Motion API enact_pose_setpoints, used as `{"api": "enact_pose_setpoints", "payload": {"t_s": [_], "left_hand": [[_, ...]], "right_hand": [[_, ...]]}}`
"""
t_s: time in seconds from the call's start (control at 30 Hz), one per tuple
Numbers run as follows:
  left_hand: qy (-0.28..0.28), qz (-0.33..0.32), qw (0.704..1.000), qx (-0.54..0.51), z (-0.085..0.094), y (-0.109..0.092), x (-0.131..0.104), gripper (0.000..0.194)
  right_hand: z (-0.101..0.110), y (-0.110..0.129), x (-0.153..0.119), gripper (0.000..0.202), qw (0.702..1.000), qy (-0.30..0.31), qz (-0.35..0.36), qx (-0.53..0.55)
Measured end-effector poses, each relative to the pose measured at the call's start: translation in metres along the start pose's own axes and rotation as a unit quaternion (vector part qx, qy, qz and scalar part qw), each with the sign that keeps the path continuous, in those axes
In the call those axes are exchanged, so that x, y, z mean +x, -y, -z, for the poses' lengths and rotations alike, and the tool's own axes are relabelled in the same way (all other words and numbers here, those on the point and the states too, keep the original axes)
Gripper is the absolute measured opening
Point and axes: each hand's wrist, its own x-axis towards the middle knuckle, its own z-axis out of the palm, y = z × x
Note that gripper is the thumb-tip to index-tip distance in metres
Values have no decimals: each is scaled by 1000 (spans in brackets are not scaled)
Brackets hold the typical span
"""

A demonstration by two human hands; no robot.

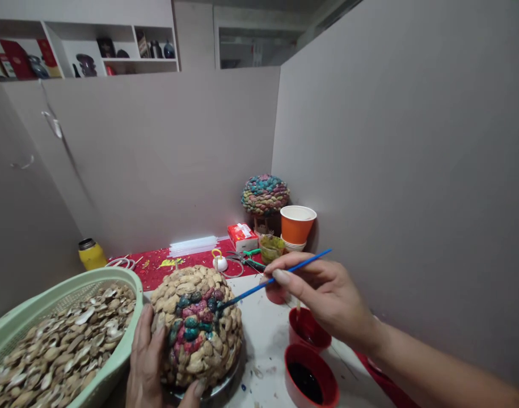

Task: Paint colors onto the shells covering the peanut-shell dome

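A dome covered in peanut shells (216,351) rests on a shiny metal plate (225,385). Teal, dark blue and pink paint colours some shells on its front; the others are plain tan. My left hand (151,357) lies against the dome's left and lower side, fingers apart. Between the thumb and fingers of my right hand (323,294) is a thin blue paintbrush (259,288), its tip touching the dome's painted right part. Below my right hand stand red cups (312,377), the nearest with dark liquid in it; another (309,328) is just behind.
A green basket (134,289) of shell halves stands at the left. Farther back are a yellow bottle (92,255), clear sticks (193,246), a red box (242,237), green-handled pliers (251,253), orange paper cups (297,226) and a painted shell mushroom (265,194). Grey partitions (178,158) enclose the table.
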Motion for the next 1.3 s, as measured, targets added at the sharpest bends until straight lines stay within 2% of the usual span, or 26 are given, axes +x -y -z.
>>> {"api": "enact_pose_setpoints", "payload": {"t_s": [0.1, 0.2, 0.37, 0.47, 0.53, 0.6, 0.67, 0.7, 0.77, 0.83, 0.9, 0.97, 1.07, 1.17, 1.3], "left_hand": [[3, -8, 1000, -5, 2, 1, 0, 89], [18, -22, 1000, 5, 7, 0, 2, 92], [0, -60, 998, 17, 21, -12, 4, 97], [-13, -153, 988, -7, 31, -27, 2, 98], [-10, -242, 969, -44, 34, -37, -2, 89], [27, -324, 941, -91, 33, -46, -5, 71], [91, -381, 911, -127, 26, -52, -10, 48], [117, -392, 903, -132, 21, -53, -13, 40], [112, -403, 899, -134, 12, -54, -19, 36], [110, -396, 905, -115, 4, -51, -25, 37], [109, -378, 914, -95, -3, -47, -30, 30], [112, -358, 923, -88, -10, -43, -34, 24], [133, -331, 929, -95, -21, -41, -37, 23], [158, -319, 928, -111, -30, -42, -41, 23], [183, -293, 930, -124, -40, -41, -49, 32]], "right_hand": [[6, 7, -7, 29, 998, -57, -20, 13], [11, 19, -21, 27, 996, -84, -23, 37], [13, 49, -52, 17, 984, -174, 32, 25], [7, 58, -66, 13, 968, -240, 68, 23], [-1, 57, -73, 11, 957, -276, 87, 32], [-12, 52, -77, 9, 945, -305, 107, 42], [-24, 46, -79, 10, 938, -323, 118, 48], [-30, 43, -79, 12, 937, -324, 121, 46], [-41, 37, -79, 16, 941, -313, 123, 31], [-49, 29, -81, 14, 944, -304, 130, 5], [-53, 18, -85, 9, 945, -287, 155, -26], [-54, 8, -90, 5, 946, -250, 196, -63], [-53, -4, -96, 20, 941, -185, 262, -110], [-54, -5, -99, 32, 935, -144, 300, -128], [-55, 2, -97, 34, 932, -130, 311, -132]]}}
